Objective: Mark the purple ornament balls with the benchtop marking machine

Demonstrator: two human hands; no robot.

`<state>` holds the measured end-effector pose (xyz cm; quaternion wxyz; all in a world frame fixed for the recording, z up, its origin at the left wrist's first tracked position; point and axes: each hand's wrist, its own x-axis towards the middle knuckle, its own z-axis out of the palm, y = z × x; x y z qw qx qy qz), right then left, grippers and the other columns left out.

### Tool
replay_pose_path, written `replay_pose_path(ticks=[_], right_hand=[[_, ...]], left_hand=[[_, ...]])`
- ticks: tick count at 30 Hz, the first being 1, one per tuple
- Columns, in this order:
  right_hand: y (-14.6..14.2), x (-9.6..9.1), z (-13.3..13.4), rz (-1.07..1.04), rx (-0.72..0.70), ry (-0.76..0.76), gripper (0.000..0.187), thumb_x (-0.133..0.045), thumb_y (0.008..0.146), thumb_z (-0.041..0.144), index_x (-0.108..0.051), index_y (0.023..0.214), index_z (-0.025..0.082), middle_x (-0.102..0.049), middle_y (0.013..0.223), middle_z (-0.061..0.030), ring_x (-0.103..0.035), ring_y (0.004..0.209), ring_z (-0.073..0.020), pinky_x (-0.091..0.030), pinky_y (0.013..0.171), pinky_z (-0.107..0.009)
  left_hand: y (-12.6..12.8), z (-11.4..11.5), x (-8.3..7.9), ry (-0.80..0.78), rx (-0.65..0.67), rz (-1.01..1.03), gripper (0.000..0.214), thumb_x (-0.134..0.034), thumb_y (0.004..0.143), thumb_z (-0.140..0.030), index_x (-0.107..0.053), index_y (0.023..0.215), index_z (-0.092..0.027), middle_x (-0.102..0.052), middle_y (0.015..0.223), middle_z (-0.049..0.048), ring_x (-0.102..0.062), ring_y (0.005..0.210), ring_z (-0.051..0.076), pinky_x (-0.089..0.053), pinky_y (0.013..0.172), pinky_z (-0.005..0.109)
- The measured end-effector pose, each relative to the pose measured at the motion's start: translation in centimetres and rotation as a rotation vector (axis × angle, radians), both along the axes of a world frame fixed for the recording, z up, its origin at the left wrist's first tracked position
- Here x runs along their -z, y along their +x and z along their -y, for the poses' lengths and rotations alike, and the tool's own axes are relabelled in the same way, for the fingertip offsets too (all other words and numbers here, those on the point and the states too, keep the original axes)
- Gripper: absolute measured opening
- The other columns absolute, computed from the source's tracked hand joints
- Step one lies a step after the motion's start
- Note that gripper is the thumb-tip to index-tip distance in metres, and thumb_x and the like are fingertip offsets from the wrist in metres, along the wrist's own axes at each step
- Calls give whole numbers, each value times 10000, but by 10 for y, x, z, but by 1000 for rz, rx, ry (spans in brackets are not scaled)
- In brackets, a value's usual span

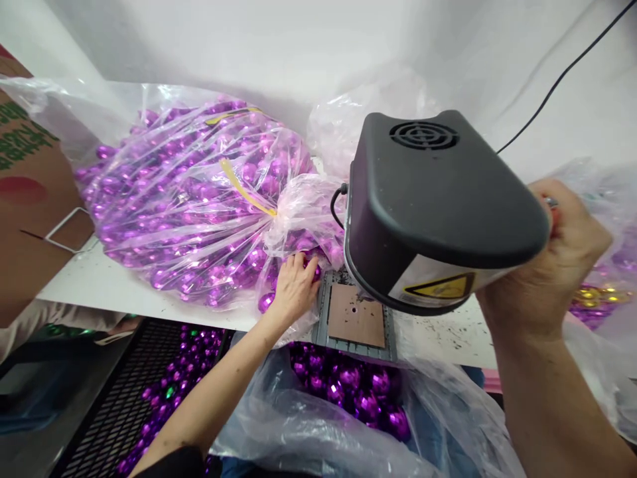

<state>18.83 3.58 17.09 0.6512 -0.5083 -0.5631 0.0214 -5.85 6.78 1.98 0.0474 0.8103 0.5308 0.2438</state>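
My left hand (297,282) is closed over shiny purple balls (314,271) beside the machine's base, its fingertips curled on them. My right hand (542,279) is wrapped round the handle of a black bench machine (448,192), mostly hidden behind its housing; a bit of red shows by the fingers. The housing carries a round vent and a yellow warning label (440,287). Below its head lies a brown square plate (355,317) on a grey metal base (323,312). More large purple balls (348,388) lie in clear plastic in my lap.
A big clear bag (189,199) of purple balls, tied with a yellow strip (243,189), stands left on the white table (448,338). A cardboard box (40,192) is at far left. A black mesh crate (107,398) holds purple beads. Another person's sleeve (54,318) shows at left.
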Motion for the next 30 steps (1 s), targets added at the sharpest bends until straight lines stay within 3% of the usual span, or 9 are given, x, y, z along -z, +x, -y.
replay_pose_path(ticks=[3, 6, 8, 10, 12, 16, 18, 24, 30], right_hand=[[-2, 0, 1, 14, 25, 4, 472, -502, 896, 562, -502, 693, 136, -373, 561, 47, -381, 530, -8, -249, 528, -213], [-4, -1, 1, 7, 31, 13, 446, -506, 901, 530, -481, 691, 138, -368, 566, 49, -379, 536, -7, -245, 545, -215], [-5, -2, 1, -4, 26, 10, 477, -501, 888, 572, -476, 688, 139, -364, 565, 49, -377, 535, -8, -250, 543, -216], [-4, -2, 1, -10, 24, 1, 543, -481, 859, 651, -468, 681, 138, -365, 564, 45, -377, 531, -11, -253, 531, -215], [-4, -2, 1, -13, 18, -13, 576, -474, 840, 690, -470, 684, 136, -368, 566, 43, -378, 529, -11, -254, 516, -210], [-3, -2, 0, -28, -6, 4, 574, -499, 838, 679, -479, 680, 127, -312, 566, 44, -339, 535, -1, -222, 494, -181], [-3, -2, -1, -20, -14, 29, 573, -507, 841, 667, -469, 666, 123, -269, 568, 43, -304, 545, 1, -203, 495, -173], [-4, -3, 0, -5, 11, 33, 570, -488, 849, 668, -465, 672, 127, -270, 577, 37, -297, 564, -11, -204, 514, -178], [-4, -4, 0, 14, 9, 24, 587, -462, 850, 692, -439, 667, 134, -264, 570, 39, -304, 554, -12, -224, 509, -180]], left_hand=[[-7, 40, -13, -139, -2, 272, 355, -606, 904, -316, -568, 1236, -199, -539, 1238, 124, -529, 1133, 277, -460, 970, 437], [-4, 70, -20, -568, 20, 739, 398, -569, 933, -437, -541, 1269, -226, -604, 1158, 81, -595, 1005, 220, -512, 845, 351], [3, 79, -18, -869, 60, 988, 451, -545, 938, -489, -524, 1316, -244, -626, 1149, 71, -622, 943, 198, -526, 766, 310], [10, 78, -13, -1011, 85, 1109, 484, -565, 921, -513, -538, 1328, -252, -620, 1197, 73, -633, 933, 188, -534, 754, 299], [17, 72, -8, -998, 86, 1120, 485, -603, 893, -532, -586, 1276, -236, -636, 1164, 66, -640, 871, 168, -535, 734, 288], [27, 58, -2, -859, 41, 1035, 481, -624, 856, -585, -640, 1130, -190, -671, 909, 26, -587, 626, 111, -447, 546, 227], [30, 52, 1, -795, 21, 1016, 476, -633, 846, -585, -638, 1104, -184, -679, 894, 26, -595, 651, 122, -430, 532, 222], [38, 46, 12, -676, 24, 873, 451, -617, 882, -525, -615, 1181, -188, -700, 1041, 66, -656, 926, 207, -542, 792, 331], [44, 51, 12, -453, 121, 597, 350, -584, 941, -417, -618, 1214, -200, -673, 1168, 90, -617, 1087, 245, -478, 990, 429]])
